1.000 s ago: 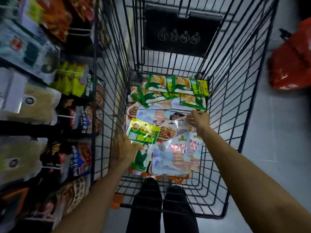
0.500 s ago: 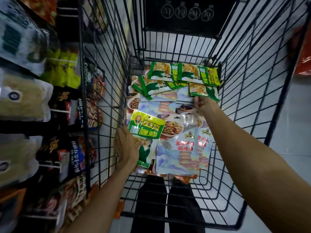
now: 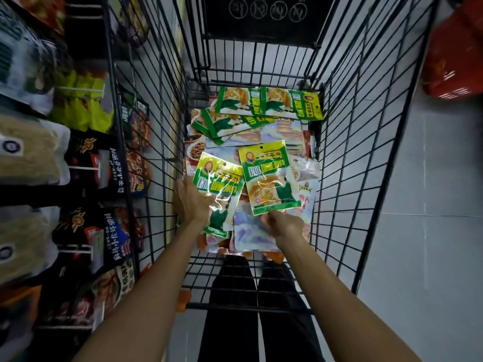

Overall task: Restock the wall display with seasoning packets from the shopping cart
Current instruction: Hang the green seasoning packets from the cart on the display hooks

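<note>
Newly raised, a second green packet point(image 3: 269, 176) sits pinched in your right hand point(image 3: 283, 226); your left hand point(image 3: 192, 202) grips the first packet point(image 3: 218, 184). Both seem display-ready.

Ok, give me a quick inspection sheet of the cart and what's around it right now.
Surface: wire shopping cart, its floor partly covered by packets.
Job's things: left green packet and right green packet held up; more green packets at the far end; pale packets underneath.
Clutter: nothing seen.
Hands: left hand holds the left green packet; right hand pinches the right green packet's lower edge.
Cables: nothing seen.
Surroundings: wall display hung with packets on the left; blurred red object at right.
</note>
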A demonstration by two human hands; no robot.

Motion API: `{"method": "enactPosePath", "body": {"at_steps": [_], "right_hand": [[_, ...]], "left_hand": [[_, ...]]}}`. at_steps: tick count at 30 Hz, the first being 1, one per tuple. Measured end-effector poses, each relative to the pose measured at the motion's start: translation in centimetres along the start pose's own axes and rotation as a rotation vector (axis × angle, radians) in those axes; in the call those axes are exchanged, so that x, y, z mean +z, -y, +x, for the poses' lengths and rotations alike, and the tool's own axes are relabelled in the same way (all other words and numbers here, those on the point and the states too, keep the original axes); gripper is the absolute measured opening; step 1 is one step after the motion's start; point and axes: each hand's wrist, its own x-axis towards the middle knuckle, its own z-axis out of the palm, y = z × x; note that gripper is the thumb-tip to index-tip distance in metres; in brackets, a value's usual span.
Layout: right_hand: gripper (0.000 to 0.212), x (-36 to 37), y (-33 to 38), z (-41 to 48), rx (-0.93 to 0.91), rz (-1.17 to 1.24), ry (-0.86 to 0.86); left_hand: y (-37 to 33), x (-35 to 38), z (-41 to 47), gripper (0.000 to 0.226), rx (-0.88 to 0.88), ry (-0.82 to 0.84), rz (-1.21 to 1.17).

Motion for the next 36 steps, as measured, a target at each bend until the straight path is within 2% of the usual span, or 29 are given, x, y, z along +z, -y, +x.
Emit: {"method": "enactPosePath", "body": {"at_steps": [2, 4, 6, 8, 9, 11, 14, 16, 21, 24, 26, 31, 36], "right_hand": [[0.021, -0.6, -0.8, 0.0, 0.029, 0.011, 0.058], [0.017, -1.1, -0.9, 0.3, -0.016, -0.161, 0.004], [0.023, -1.5, -0.3, 0.5, -0.215, -0.486, -0.066], [0.028, -1.4, 1.2, 0.4, -0.528, -0.744, -0.202], [0.026, -1.2, 2.2, 0.5, -0.677, -0.833, -0.281], [0.027, -0.4, 4.0, 1.1, -0.845, -0.911, -0.306], [0.058, 0.6, 5.2, 2.9, -0.775, -1.132, -0.213], [0.070, 0.8, 5.1, 3.5, -0.717, -1.207, -0.202], [0.076, 1.4, 4.9, 3.5, -0.672, -1.107, -0.250], [0.070, 1.0, 4.6, 2.7, -0.673, -1.082, -0.312], [0.063, 0.6, 4.5, 2.4, -0.677, -1.010, -0.307], [0.036, -0.2, 4.3, 1.4, -0.663, -0.778, -0.146], [0.025, -0.9, 4.2, -0.3, -0.636, -0.670, 0.046]], "left_hand": [[0.3, 0.1, 0.0, 0.067, -0.008, 0.010, -0.010], [0.6, 0.2, 0.1, 0.072, -0.018, 0.015, -0.019], [0.8, 0.3, 0.2, 0.075, -0.025, 0.017, -0.033], [0.9, 0.5, 0.4, 0.074, -0.029, 0.023, -0.057], [1.0, 0.6, 0.5, 0.074, -0.032, 0.027, -0.066], [1.1, 0.7, 0.7, 0.075, -0.036, 0.033, -0.097], [1.2, 0.8, 0.9, 0.070, -0.019, 0.028, -0.118], [1.2, 0.7, 0.9, 0.066, -0.026, 0.031, -0.125], [0.7, 0.1, 0.3, 0.056, -0.052, 0.035, -0.139], [0.3, -0.6, -0.1, 0.054, -0.097, 0.015, -0.216], [0.2, -1.2, 0.1, 0.056, -0.153, 0.075, -0.266], [0.3, -1.6, -0.3, 0.036, -0.258, 0.287, -0.477], [0.0, -2.0, -1.5, 0.027, -0.248, 0.286, -0.577]]}}
